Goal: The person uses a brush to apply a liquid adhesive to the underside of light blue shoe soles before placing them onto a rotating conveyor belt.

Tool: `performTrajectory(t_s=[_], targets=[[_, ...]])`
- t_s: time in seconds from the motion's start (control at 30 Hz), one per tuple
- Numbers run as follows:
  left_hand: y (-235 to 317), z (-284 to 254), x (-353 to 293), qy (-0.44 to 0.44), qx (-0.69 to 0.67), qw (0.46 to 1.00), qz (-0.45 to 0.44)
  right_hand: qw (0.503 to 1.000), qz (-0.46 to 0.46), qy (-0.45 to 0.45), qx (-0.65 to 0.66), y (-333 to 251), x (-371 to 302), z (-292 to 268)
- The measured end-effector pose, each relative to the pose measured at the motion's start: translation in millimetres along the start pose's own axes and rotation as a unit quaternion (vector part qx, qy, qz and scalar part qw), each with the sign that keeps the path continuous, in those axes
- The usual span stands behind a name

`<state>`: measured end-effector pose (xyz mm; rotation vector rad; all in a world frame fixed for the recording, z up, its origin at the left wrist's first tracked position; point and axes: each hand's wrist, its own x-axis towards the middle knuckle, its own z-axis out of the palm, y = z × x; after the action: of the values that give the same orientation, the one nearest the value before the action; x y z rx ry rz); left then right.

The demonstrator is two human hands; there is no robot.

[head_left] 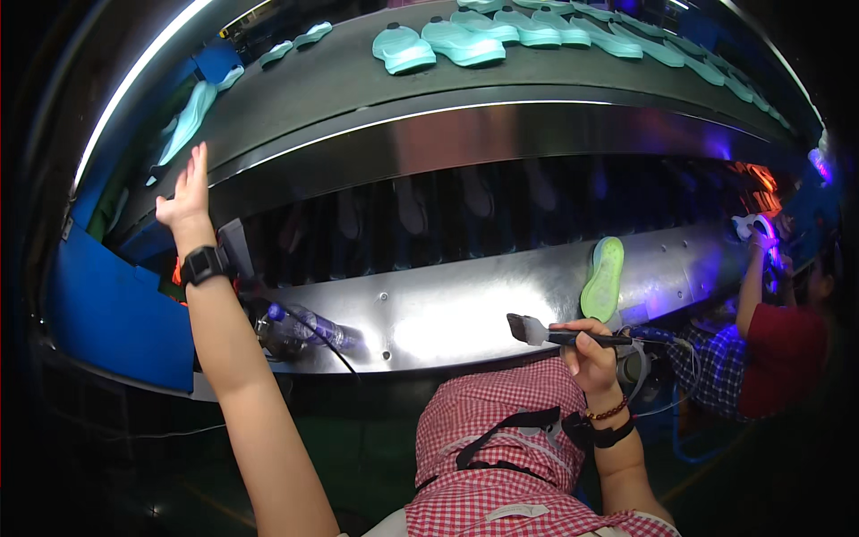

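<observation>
My left hand reaches far out at the left, fingers stretched and apart, holding nothing. Just beyond its fingertips, a teal shoe sole lies at the left end of the dark conveyor belt; whether they touch is hard to tell. My right hand, close to my apron, grips a flat brush by its black handle. The brush's dark bristles point left, over the shiny metal ledge. A yellow-green sole rests on that ledge, beyond my right hand.
More teal soles lie along the belt's far side. A clear bottle with a purple cap lies on the ledge's left part. At the right, a co-worker in a red top has hands at a purple-lit item. A blue panel stands left.
</observation>
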<state>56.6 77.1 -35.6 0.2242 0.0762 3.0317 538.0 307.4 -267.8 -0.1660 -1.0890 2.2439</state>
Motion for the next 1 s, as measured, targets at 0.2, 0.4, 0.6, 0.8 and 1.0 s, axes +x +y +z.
performTrajectory(t_s=[0.2, 0.4, 0.6, 0.8, 1.0], targets=[[-115, -19, -15, -0.241, 0.553, 0.798, 0.006, 0.998, 0.01, 0.055, 0.016, 10, -4, -12], [-229, -10, -73, -0.396, 0.829, 0.344, 0.193, 0.996, 0.031, 0.082, 0.029, 11, -4, -18], [-252, 11, -71, -0.273, 0.925, 0.256, 0.058, 0.989, 0.037, 0.133, 0.053, 12, -15, -23], [-248, 2, -67, -0.329, 0.883, 0.302, 0.143, 0.993, 0.026, 0.094, 0.073, 6, -20, -20], [-206, -31, -102, -0.255, 0.602, 0.7, 0.287, 0.989, -0.016, 0.141, 0.027, -9, -25, -17]])
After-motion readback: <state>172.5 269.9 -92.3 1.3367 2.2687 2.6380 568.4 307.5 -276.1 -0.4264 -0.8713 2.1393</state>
